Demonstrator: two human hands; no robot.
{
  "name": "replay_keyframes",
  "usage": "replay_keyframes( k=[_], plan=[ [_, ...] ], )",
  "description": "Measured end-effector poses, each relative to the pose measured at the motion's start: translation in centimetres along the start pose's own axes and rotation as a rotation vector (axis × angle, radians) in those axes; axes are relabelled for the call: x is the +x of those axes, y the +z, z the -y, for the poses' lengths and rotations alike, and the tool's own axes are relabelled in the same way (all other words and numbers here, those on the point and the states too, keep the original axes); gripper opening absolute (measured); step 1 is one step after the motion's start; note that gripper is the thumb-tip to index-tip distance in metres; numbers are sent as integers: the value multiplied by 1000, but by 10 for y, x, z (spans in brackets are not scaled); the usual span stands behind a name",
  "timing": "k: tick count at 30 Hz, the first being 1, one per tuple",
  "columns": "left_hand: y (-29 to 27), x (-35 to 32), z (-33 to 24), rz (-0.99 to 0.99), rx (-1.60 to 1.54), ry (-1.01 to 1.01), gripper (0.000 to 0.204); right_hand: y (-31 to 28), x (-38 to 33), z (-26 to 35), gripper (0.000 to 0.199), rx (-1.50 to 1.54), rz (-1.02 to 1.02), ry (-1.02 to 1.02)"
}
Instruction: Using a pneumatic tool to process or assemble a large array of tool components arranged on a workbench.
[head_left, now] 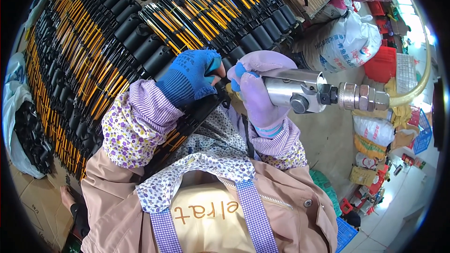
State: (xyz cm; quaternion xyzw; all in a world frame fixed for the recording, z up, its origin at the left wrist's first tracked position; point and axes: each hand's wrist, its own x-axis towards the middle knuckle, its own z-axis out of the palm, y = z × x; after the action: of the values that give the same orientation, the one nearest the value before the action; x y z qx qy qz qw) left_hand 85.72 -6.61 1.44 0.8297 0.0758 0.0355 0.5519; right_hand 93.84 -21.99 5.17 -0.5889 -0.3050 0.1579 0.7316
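The left hand (190,76), in a blue knitted glove, is closed over the upper end of a black part with orange stripes (185,129) that slopes down toward the lap. The fingers are curled tightly around it, and the thumb is pressed against the top. The right hand (258,89), in a pale purple glove with a blue fingertip showing, is wrapped around the body of a shiny metal air tool (293,91). The tool is held level, just to the right of the left hand, with its front end hidden between the two gloves, so whether it touches the black part cannot be told. At the back of the tool a metal coupling (358,97) is fitted, and from it a yellowish hose (422,77) is led up and away along the right rim of the view.

Both forearms are covered by striped cuffs and flowered sleeve covers (129,133), and an apron with checked straps (255,215) is worn over a tan jacket.

Behind the hands, many rows of black and orange parts (93,51) are laid side by side, filling the upper left of the view. At the far left a white bag of black pieces (23,126) is seen. To the right, a white sack (349,42) and red crates (382,63) are stood on the floor.
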Motion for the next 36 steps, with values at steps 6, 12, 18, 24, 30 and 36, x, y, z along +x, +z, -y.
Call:
replay_keyframes(
  k=[6,12,18,24,30,36],
  plan=[
    [-4,-5,4,-2,4,-1,20,18,0,2,20,81,-19,-56],
    [-1,-6,10,-11,20,15,19,13,-3,1,19,12,126,-65],
    [2,-6,16,-8,44,31,17,24,-4,3,14,17,81,-102],
    [0,-8,13,-7,100,13,18,22,-5,-2,16,0,125,-104],
    [0,-8,10,-47,150,48,19,22,-8,-15,18,26,70,-123],
    [-9,-15,1,-81,-14,29,14,18,4,-5,18,51,91,-96]
  ],
)
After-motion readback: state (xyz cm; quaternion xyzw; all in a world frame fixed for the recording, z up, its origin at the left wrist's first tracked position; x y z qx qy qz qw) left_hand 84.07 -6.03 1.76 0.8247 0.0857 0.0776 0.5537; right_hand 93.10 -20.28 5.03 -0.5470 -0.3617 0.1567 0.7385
